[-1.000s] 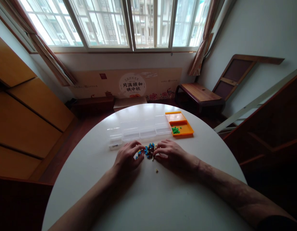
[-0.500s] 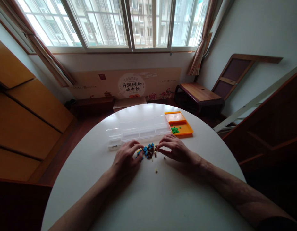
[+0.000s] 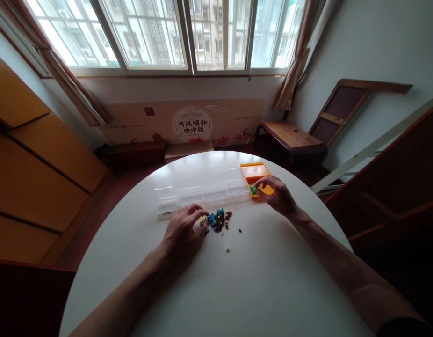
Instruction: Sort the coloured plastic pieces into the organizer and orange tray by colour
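Observation:
A small heap of blue, brown and yellow toy bricks (image 3: 219, 220) lies on the white table. My left hand (image 3: 184, 227) rests at the heap's left side, with fingers curved and apart around its edge, touching some bricks. Over the front of an open orange box (image 3: 256, 164) is my right hand (image 3: 277, 194). Its thumb and fingertips come close together beside the green bricks (image 3: 253, 190) inside; whatever they pinch is too small to make out. The right hand covers part of the box.
A row of clear plastic compartments (image 3: 213, 193) with raised lids stands left of the orange box. A pale brick (image 3: 227, 249) and a dark brick (image 3: 240, 230) lie apart from the heap. The round table (image 3: 237, 295) has its far edge near a low wooden stool (image 3: 290, 133).
My right hand has moved from the heap's right side, up and right to the orange box. My left hand has stayed at the heap.

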{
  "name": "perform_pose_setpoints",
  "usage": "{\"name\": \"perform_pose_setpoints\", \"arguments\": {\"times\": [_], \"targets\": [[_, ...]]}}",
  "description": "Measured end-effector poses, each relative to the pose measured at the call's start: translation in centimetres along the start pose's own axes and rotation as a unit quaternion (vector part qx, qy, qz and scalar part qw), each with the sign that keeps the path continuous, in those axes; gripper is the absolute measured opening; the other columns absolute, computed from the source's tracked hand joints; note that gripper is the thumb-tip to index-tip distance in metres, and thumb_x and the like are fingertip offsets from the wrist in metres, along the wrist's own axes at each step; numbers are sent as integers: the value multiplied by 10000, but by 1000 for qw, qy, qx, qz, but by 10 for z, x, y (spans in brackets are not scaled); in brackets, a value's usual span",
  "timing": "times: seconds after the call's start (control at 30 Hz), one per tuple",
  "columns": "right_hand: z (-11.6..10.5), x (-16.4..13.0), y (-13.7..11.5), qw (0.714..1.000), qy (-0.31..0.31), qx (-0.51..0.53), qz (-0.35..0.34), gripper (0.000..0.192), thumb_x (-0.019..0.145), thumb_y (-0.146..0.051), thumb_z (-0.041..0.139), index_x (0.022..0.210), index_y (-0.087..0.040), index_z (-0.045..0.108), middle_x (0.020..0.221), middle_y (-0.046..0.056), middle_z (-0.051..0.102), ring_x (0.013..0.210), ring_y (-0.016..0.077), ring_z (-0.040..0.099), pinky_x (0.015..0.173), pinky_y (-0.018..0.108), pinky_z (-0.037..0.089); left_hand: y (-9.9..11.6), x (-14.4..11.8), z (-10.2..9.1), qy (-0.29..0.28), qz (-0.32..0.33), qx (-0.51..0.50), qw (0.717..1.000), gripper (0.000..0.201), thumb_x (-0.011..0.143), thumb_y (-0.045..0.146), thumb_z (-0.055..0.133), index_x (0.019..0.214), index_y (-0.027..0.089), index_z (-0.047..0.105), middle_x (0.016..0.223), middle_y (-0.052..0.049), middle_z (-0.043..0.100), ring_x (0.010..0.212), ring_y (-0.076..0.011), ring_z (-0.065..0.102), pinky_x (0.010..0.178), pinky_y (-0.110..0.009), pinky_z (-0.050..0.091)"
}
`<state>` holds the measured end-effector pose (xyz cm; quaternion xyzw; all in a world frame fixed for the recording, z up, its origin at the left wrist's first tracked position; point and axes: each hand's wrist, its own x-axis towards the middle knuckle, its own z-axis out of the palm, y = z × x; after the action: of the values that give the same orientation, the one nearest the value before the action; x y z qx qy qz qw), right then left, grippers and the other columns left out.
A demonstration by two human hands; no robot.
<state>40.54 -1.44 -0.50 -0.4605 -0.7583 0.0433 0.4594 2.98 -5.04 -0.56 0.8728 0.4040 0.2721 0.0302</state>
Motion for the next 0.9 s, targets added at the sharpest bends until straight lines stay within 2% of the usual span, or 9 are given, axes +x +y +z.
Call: {"name": "perform_pose_setpoints", "arguments": {"times": [0.1, 0.2, 0.4, 0.63, 0.8, 0.9], "targets": [[-1, -2, 15, 999, 7, -10, 39, 56, 973, -270, 772, 1025, -261, 756, 997, 26, 802, 860, 246, 709, 941, 448, 573, -1, 0, 1, 2, 4, 0, 1000, 181, 1022, 293, 644, 1121, 243, 787, 1129, -72, 755, 973, -238, 716, 862, -372, 573], [2, -5, 23, 999, 0, -10, 46, 97, 977, -296, 760, 1067, -263, 764, 1039, 33, 815, 889, 254, 728, 963, 466, 582, -1, -1, 2, 6, 6, 3, 1000, 170, 1018, 293, 654, 1116, 249, 785, 1129, -68, 758, 974, -244, 716, 860, -377, 572], [4, -6, 23, 999, -8, -10, 37, 183, 1001, -323, 741, 1173, -263, 759, 1073, 35, 840, 927, 256, 750, 1035, 498, 560, 1, 0, 0, 9, 7, 0, 1000, 165, 1009, 269, 661, 1119, 253, 783, 1128, -64, 756, 977, -241, 716, 864, -369, 570], [3, -5, 22, 999, -10, -9, 45, 139, 1017, -299, 714, 1139, -265, 772, 1108, 31, 852, 1055, 273, 788, 1099, 510, 533, 0, 0, 0, 5, 5, -5, 1000, 157, 1008, 262, 670, 1114, 251, 786, 1137, -65, 761, 973, -236, 716, 854, -361, 568], [0, -4, 11, 999, -2, 10, 32, 134, 1028, -289, 688, 1130, -247, 765, 1079, 50, 826, 952, 263, 758, 991, 474, 588, 3, 1, 0, 25, 46, -13, 999, 144, 1015, 253, 674, 1076, 258, 804, 1092, -68, 768, 943, -222, 720, 848, -355, 571], [0, -5, -3, 999, -34, 17, -17, 104, 1036, -284, 681, 1082, -244, 767, 1017, 57, 803, 938, 261, 724, 916, 439, 595, 9, 2, -2, 21, 105, -31, 994, 147, 1005, 223, 684, 1069, 270, 806, 1062, -58, 778, 918, -205, 731, 834, -345, 572]]}}
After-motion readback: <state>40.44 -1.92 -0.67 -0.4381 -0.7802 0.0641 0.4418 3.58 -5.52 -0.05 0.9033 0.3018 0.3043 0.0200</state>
